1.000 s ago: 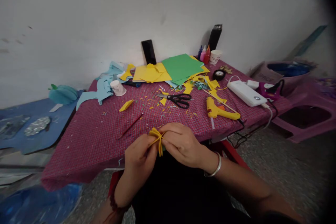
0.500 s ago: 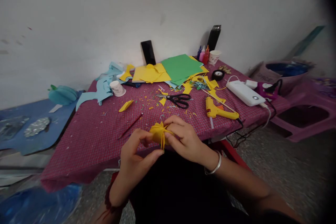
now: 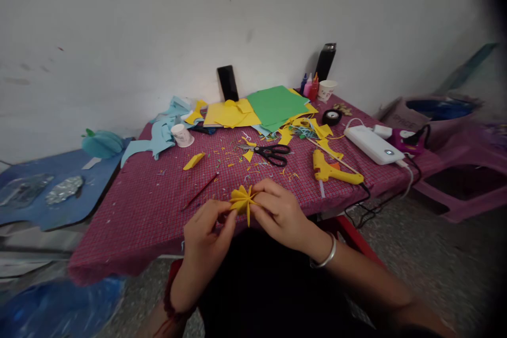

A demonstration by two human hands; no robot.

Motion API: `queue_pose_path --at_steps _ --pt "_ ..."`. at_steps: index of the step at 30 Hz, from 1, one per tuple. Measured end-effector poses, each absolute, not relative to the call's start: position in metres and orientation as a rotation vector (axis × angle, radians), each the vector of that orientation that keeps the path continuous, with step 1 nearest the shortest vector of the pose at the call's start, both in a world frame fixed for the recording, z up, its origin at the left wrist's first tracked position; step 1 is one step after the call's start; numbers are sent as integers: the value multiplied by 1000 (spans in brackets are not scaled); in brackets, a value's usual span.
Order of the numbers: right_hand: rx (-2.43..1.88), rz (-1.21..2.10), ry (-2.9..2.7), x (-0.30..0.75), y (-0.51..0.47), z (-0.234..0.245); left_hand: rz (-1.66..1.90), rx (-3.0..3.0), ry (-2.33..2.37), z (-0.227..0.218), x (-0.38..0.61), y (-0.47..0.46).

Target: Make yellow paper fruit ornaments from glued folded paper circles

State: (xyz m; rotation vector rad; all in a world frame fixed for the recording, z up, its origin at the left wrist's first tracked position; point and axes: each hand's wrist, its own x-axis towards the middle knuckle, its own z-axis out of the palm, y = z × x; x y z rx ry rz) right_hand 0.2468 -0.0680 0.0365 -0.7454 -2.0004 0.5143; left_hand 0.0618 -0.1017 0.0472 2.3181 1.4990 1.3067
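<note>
A yellow folded-paper ornament, its leaves fanned out around a centre, is held between my two hands just in front of the table's near edge. My left hand pinches its left leaves between thumb and fingers. On the other side, my right hand grips the right leaves with thumb and forefinger. Beyond the hands lie black-handled scissors, a pencil and a curved yellow paper piece. A yellow glue gun rests to the right.
Green sheets and yellow paper lie at the back near a leaning phone. Light-blue offcuts and a paper cup stand left. A power bank with cables sits right. A blue paper pumpkin is far left.
The left thumb has moved up from beneath the ornament and now presses on its left leaves. The ornament's leaves have spread and turned slightly. The view has shifted a little.
</note>
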Motion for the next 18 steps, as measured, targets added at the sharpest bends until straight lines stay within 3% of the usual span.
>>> queue_pose_path --at_steps 9,14,18 --pt "-796 263 -2150 239 -70 37 1200 2625 1546 42 63 -108" --pt "-773 293 -2215 238 -72 41 1113 2636 1472 45 63 -107" --pt "-754 414 -2151 239 -71 44 1240 2610 1425 45 60 -105"
